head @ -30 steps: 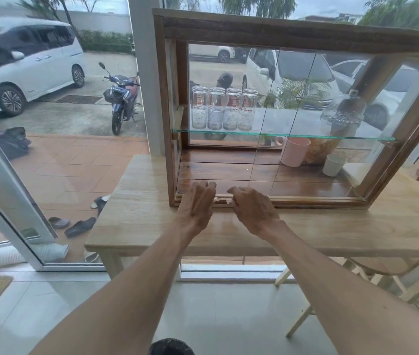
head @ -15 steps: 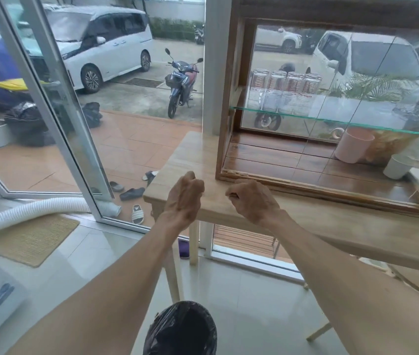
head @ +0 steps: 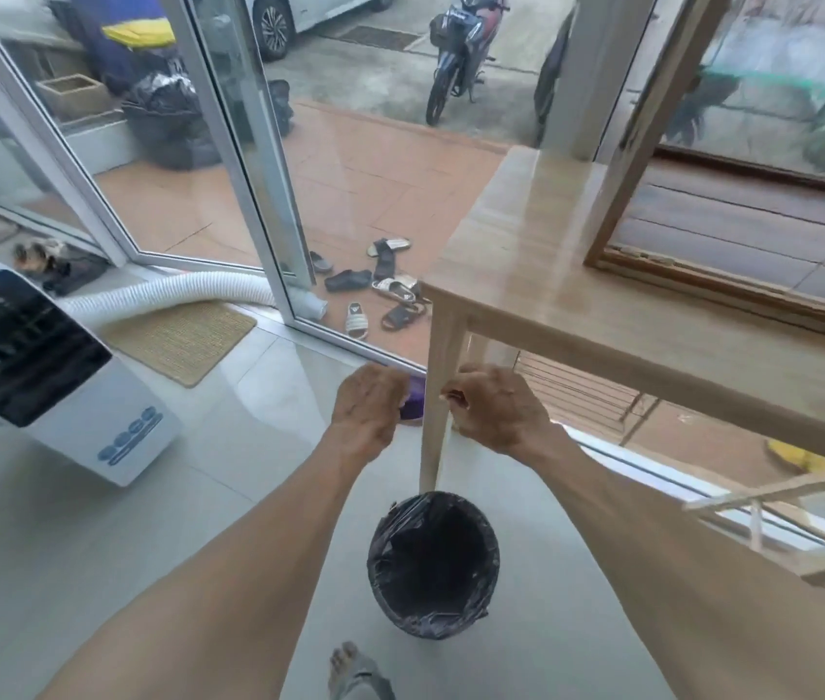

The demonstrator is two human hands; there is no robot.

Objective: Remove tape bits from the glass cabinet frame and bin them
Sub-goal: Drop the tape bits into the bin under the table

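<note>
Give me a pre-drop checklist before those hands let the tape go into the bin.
1. Bin open and lined: ok, black liner, mouth uncovered.
2. Hands over the bin mouth: not ok; left hand and right hand appear above and beyond it in the frame, in front of the table leg.
3. Tape bit in the right hand's grip: cannot tell; fingers are pinched shut, with only a small pale speck visible.
4. Left hand empty: cannot tell, only its back shows.
5. Foot clear of the bin: ok, apart from it.
</note>
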